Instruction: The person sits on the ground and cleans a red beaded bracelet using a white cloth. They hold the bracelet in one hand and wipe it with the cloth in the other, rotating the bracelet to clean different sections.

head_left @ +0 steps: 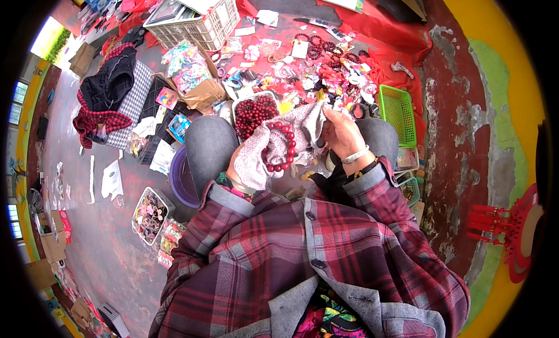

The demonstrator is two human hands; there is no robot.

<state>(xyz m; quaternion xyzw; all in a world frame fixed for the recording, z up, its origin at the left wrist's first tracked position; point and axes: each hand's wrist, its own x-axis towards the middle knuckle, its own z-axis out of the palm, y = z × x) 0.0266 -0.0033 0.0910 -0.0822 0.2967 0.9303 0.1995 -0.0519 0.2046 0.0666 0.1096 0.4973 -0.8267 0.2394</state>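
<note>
Between my knees I hold a pinkish-grey cloth (303, 118) with a string of round red beads (290, 143), bracelet-like, lying against it. My left hand (234, 168) is mostly covered by the cloth; its fingers are hidden, and the beads loop out of the folds there. My right hand (345, 131) pinches the cloth's other end, closed, with a white bangle at the wrist. Just beyond the left hand, a white basket (235, 112) is heaped with dark red beads (255, 113).
Bead bracelets (314, 46) and small packets spread over the red floor ahead. A green basket (398, 113) stands by the right knee, a purple basin (181, 178) by the left. A white container (166, 201) of trinkets, a carton (204, 93) and a crate (198, 29) stand leftward.
</note>
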